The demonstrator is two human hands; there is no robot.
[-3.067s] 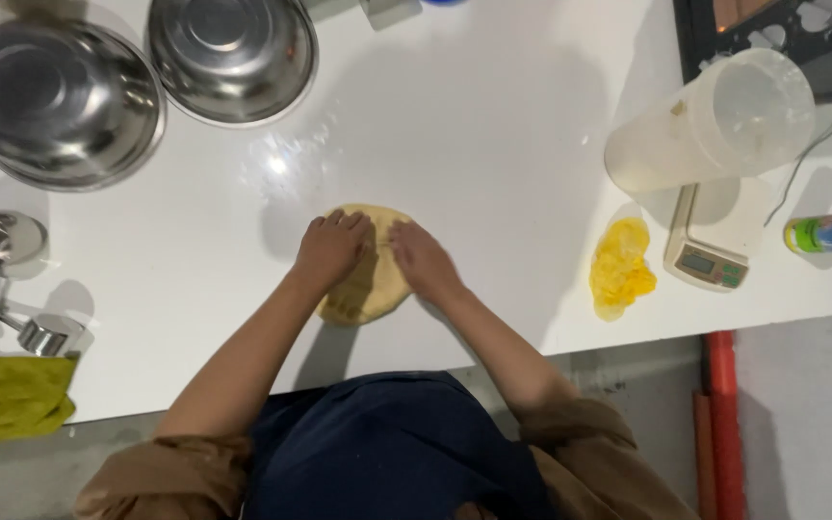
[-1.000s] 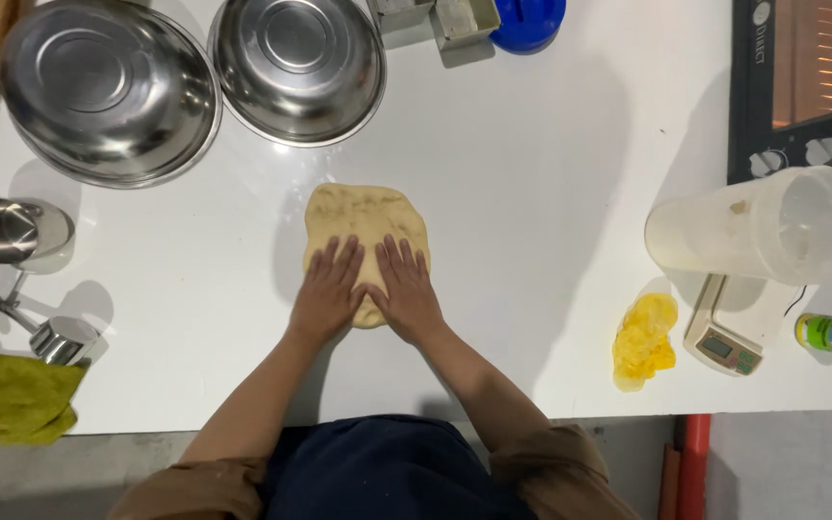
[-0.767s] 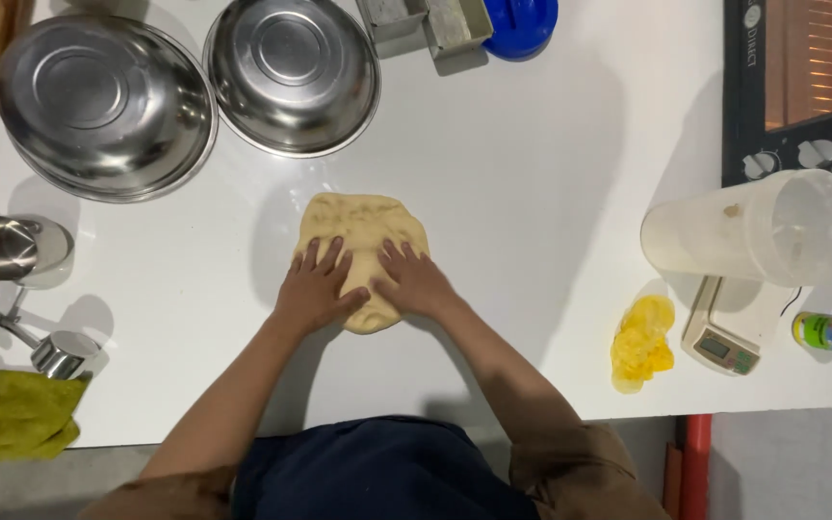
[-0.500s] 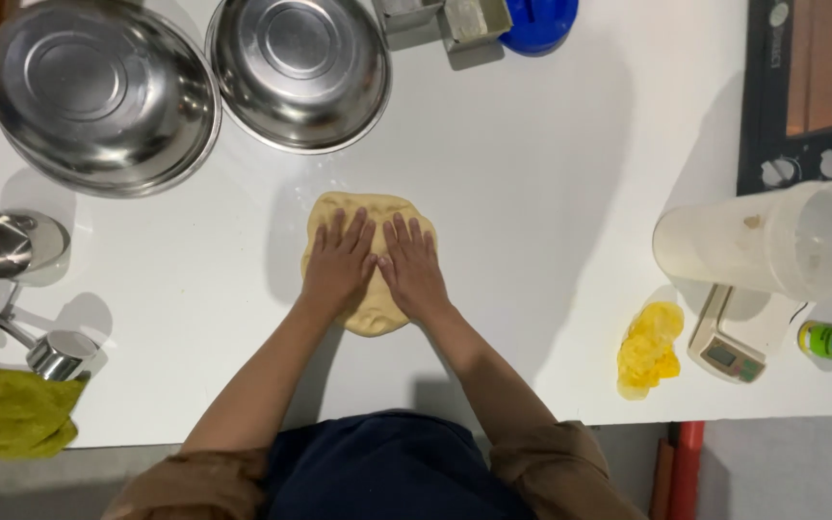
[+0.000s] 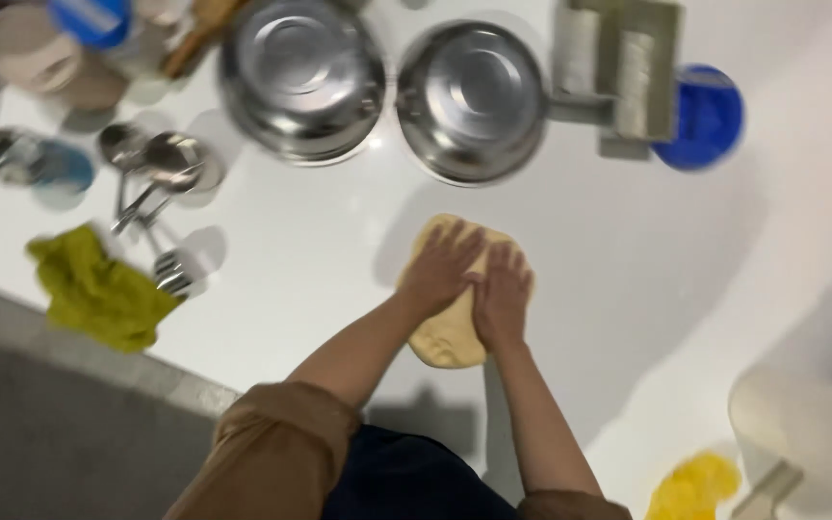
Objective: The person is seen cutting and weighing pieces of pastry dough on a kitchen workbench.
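Note:
A flat slab of pale yellow dough [image 5: 447, 332] lies on the white table [image 5: 320, 260]. My left hand [image 5: 443, 270] presses flat on its upper left part with fingers spread. Beside it, my right hand [image 5: 503, 295] presses flat on the right part of the dough. Both palms rest on the dough's top surface; neither hand grips it. The view is blurred by head motion.
Two steel bowls [image 5: 302, 79] [image 5: 474, 96] stand beyond the dough. A blue lid [image 5: 701, 117] and a grey tray [image 5: 628, 72] lie at the back right. Metal measuring cups [image 5: 161, 164] and a green cloth [image 5: 98, 289] lie at left. A yellow wrapper [image 5: 693, 487] and a white jug [image 5: 811, 429] sit at right.
The view has swung and tilted, so the table now appears rotated. Both hands stay pressed on the dough, sliding forward and back over it across the frames.

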